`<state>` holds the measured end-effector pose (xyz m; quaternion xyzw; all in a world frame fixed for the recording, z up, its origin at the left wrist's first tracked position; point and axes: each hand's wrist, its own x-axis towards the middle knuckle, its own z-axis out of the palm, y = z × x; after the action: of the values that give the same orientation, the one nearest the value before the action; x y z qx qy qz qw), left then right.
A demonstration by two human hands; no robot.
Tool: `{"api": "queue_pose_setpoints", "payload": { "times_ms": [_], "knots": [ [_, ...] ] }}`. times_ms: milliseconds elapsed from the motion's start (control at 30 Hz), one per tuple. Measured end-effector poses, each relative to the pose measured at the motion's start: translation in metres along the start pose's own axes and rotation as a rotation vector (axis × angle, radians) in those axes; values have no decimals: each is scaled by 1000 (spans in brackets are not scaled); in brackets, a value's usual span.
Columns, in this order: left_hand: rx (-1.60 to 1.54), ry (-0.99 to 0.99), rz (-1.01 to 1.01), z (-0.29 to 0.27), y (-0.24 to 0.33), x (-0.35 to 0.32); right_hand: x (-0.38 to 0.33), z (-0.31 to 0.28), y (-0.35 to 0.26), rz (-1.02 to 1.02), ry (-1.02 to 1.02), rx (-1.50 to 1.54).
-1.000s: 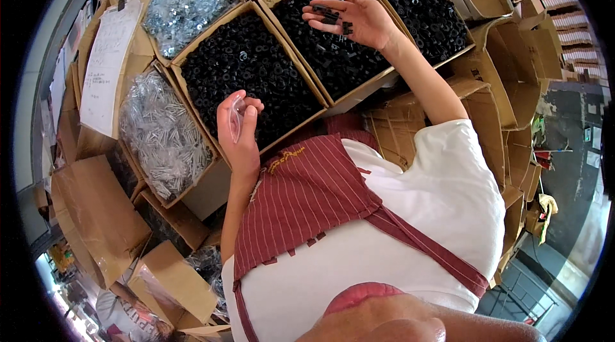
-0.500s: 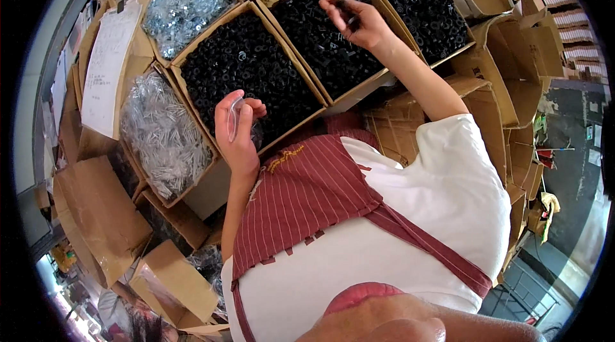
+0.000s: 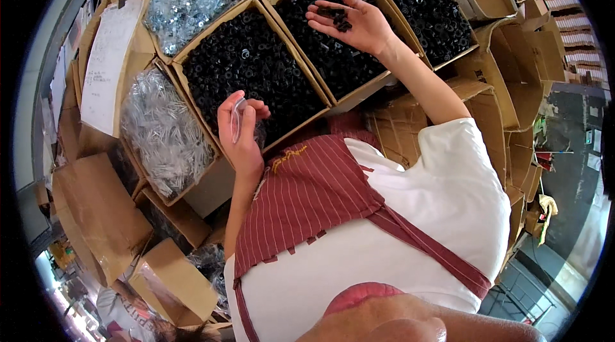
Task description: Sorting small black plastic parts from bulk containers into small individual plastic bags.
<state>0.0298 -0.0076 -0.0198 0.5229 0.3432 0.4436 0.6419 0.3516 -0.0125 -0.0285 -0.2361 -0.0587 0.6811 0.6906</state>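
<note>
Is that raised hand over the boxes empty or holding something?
Holding something: the right hand lies palm-up and open, a few small black parts resting on it above the cardboard box of black parts.

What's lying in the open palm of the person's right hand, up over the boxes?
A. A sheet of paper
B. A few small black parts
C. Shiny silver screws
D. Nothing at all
B: the right hand is palm-up with a few small black parts resting on it, above a carton of the same black pieces.

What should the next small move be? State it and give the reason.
Probably bring the right hand over to the small clear bag pinched in the left hand. The right palm is turned up above a box of black parts, with a few black parts on it, and the bag is held upright near the chest.
</note>
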Motion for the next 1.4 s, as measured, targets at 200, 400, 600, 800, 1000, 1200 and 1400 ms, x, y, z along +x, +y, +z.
{"api": "queue_pose_setpoints", "payload": {
  "times_ms": [200, 400, 600, 800, 1000, 1200, 1400],
  "knots": [
    [-13, -5, -11, 2, -1, 1, -4, 12, -2, 64, -42, -77],
    [-19, 3, -23, 3, -2, 2, -5, 7, -3, 68, -97, -153],
    [-16, -11, -17, 3, -1, 2, -8, 12, -5, 85, -52, -233],
    [15, -62, 2, 1, -2, 1, 4, -19, -10, 98, 26, -336],
    [35, -34, -10, -1, -2, 0, -4, -3, -38, -159, 106, -569],
    [16, -33, 3, -1, -1, -1, -4, -11, -30, -16, 294, -1429],
    [15, -30, -7, -3, 1, -2, 5, -43, -14, -12, 90, -2234]
  ]
}}
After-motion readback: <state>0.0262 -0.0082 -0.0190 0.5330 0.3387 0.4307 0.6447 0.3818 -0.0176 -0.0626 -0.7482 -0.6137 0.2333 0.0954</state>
